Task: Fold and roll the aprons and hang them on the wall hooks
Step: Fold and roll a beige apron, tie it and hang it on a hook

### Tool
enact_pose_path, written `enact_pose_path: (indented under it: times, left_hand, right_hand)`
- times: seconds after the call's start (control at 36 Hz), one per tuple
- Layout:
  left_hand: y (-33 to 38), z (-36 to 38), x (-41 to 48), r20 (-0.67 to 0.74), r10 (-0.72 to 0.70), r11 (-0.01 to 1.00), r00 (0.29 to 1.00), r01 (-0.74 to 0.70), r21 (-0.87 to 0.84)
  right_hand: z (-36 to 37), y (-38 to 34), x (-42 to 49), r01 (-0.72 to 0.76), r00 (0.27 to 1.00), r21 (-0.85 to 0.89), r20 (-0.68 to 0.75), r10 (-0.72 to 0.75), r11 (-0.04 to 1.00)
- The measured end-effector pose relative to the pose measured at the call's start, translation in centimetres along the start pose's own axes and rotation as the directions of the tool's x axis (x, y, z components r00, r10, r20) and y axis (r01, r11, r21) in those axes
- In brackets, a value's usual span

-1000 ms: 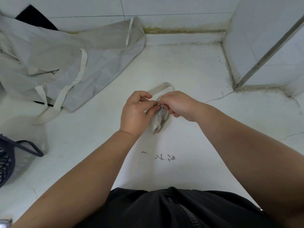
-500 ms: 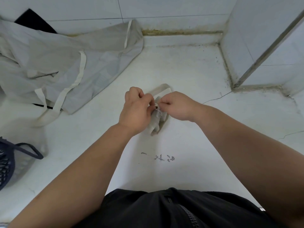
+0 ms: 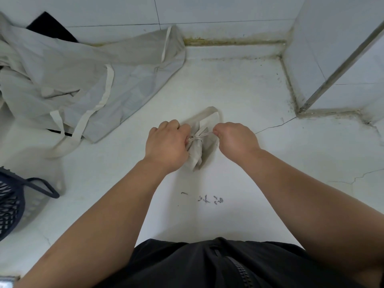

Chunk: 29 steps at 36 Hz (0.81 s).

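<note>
Head view, left to right. At the far left edge stands a dark mesh basket (image 3: 9,204). Beside it, unfolded aprons (image 3: 66,80) lie heaped on the white counter (image 3: 270,163), their pale straps trailing loose; these appear to be waiting their turn. At centre, the left hand (image 3: 166,144) is closed, its fingers curled against the side of the rolled apron (image 3: 197,151) and pinching one end of the tie (image 3: 204,134). The roll rests on the counter between the two hands, which keeps it from unwinding under the pull. Its neck loop (image 3: 209,111) lies free beyond the roll, probably left out to catch a hook. The right hand (image 3: 234,140) is closed too, pinching the other end of the tie, which runs taut across the roll. The opposed pull suggests a knot being cinched. No hooks are visible on the tiled wall (image 3: 228,9).
</note>
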<state>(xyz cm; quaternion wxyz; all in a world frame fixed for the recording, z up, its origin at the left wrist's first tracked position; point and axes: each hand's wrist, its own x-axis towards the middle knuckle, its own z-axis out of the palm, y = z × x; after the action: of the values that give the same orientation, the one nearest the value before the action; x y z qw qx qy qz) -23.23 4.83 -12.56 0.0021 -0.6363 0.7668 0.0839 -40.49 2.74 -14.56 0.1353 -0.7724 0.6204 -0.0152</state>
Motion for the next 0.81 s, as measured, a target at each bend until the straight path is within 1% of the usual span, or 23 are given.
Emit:
enact_pose_path:
  times: [0.11,0.19,0.22,0.28,0.33,0.36,0.39,0.42,0.44,0.47,0.5,0.53,0.56,0.58,0.64,0.67,0.72,0.81]
  left_hand:
    - [0.5,0.0,0.2,0.000,0.012,0.999,1.000,-0.012,0.034]
    - [0.6,-0.1,0.3,0.054,0.029,0.999,0.998,-0.031,0.035]
    - [0.4,-0.2,0.3,0.089,0.019,1.000,0.996,-0.017,-0.014]
    - [0.0,-0.4,0.3,0.176,-0.044,0.971,0.983,0.084,-0.225]
    - [0.0,-0.7,0.2,0.248,-0.113,0.860,0.962,0.220,-0.460]
    - [0.1,-0.9,0.2,0.287,-0.138,0.788,0.948,0.281,-0.548]
    - [0.5,-1.0,0.1,0.321,-0.153,0.734,0.935,0.325,-0.596]
    - [0.9,-1.1,0.1,0.347,-0.154,0.734,0.925,0.342,-0.586]
    - [1.4,-1.0,0.0,0.353,-0.152,0.778,0.923,0.332,-0.534]
    - [1.7,-0.6,0.0,0.342,-0.166,0.821,0.925,0.322,-0.472]
    - [2.0,-0.3,0.0,0.313,-0.197,0.838,0.929,0.325,-0.438]
    - [2.1,0.0,0.1,0.286,-0.236,0.825,0.929,0.347,-0.446]
    - [2.2,0.0,0.2,0.267,-0.279,0.776,0.923,0.380,-0.503]
    - [2.1,0.0,0.3,0.274,-0.319,0.680,0.907,0.420,-0.601]
    - [2.3,-0.4,0.3,0.341,-0.353,0.368,0.871,0.464,-0.806]
    - [2.5,-0.7,0.2,0.365,-0.349,0.235,0.863,0.458,-0.858]
    - [2.8,-1.3,-0.1,0.368,-0.326,0.063,0.871,0.408,-0.911]
    - [4.4,-2.3,-0.8,0.353,-0.252,-0.219,0.901,0.302,-0.928]
  right_hand:
    - [0.0,-0.4,0.4,-0.070,0.997,-0.025,0.021,0.071,0.997]
    - [0.1,-0.9,0.8,-0.127,0.990,-0.002,0.063,0.127,0.992]
    - [0.2,-0.9,0.9,-0.148,0.985,0.037,0.090,0.144,0.988]
    - [0.2,-0.4,1.1,-0.137,0.985,0.136,0.127,0.119,0.981]
    - [-0.1,0.5,1.1,-0.097,0.988,0.275,0.141,0.060,0.957]
    - [-0.4,0.8,1.0,-0.098,0.988,0.358,0.149,0.046,0.928]
    - [-0.8,0.9,0.8,-0.109,0.986,0.447,0.163,0.039,0.888]
    - [-1.1,0.8,0.6,-0.134,0.982,0.537,0.185,0.039,0.833]
    - [-1.4,0.6,0.4,-0.169,0.976,0.623,0.214,0.041,0.764]
    - [-1.6,0.3,0.0,-0.208,0.968,0.692,0.247,0.045,0.691]
    - [-1.8,0.0,-0.4,-0.247,0.959,0.741,0.280,0.047,0.624]
    - [-1.9,-0.3,-0.8,-0.282,0.949,0.769,0.312,0.048,0.573]
    - [-2.0,-0.4,-1.2,-0.307,0.941,0.789,0.335,0.047,0.533]
    - [-2.0,-0.4,-1.6,-0.323,0.936,0.808,0.348,0.044,0.492]
    - [-2.4,-0.1,-2.3,-0.342,0.933,0.848,0.358,0.040,0.405]
    - [-2.7,0.2,-2.5,-0.342,0.935,0.861,0.353,0.041,0.376]
    - [-3.4,0.8,-3.0,-0.326,0.938,0.869,0.346,0.013,0.373]
    - [-4.5,1.6,-4.2,-0.244,0.945,0.860,0.314,-0.088,0.448]
